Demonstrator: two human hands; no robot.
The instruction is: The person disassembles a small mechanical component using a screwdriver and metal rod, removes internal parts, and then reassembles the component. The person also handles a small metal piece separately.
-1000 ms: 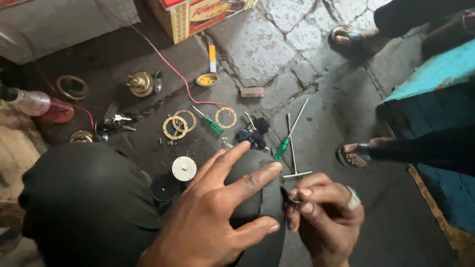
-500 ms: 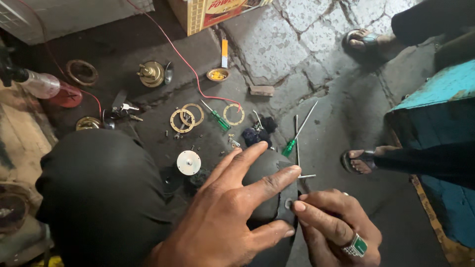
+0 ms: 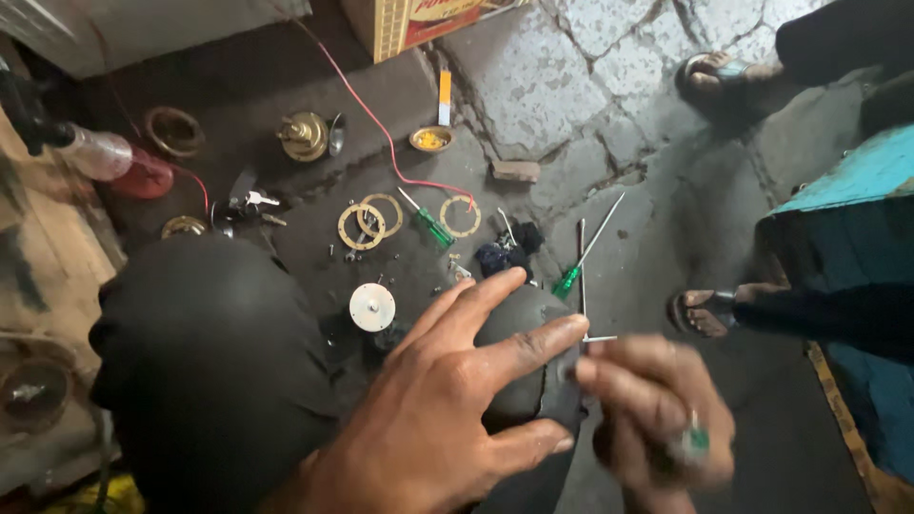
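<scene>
My left hand (image 3: 447,409) lies spread over a dark rounded part (image 3: 519,357) resting on my knee, fingers apart and pressing on it. My right hand (image 3: 657,419), blurred and wearing a green-stone ring, pinches something small at the right edge of that part; what it holds is too blurred to name. On the ground just beyond lie a green-handled screwdriver (image 3: 579,268), a thin metal rod (image 3: 582,276), a second green screwdriver (image 3: 428,224) and a white disc (image 3: 371,306).
Brass rings (image 3: 367,221), a brass fitting (image 3: 305,135), a red wire (image 3: 381,128), a small yellow-filled dish (image 3: 431,139) and a cardboard box (image 3: 409,21) lie ahead. My black-clad knee (image 3: 205,362) is left. Another person's sandalled feet (image 3: 700,309) and a blue box (image 3: 847,247) stand right.
The view has shifted slightly. My right hand has turned and moved down at the edge of the dark part and is now blurred. The left hand stays spread on it.
</scene>
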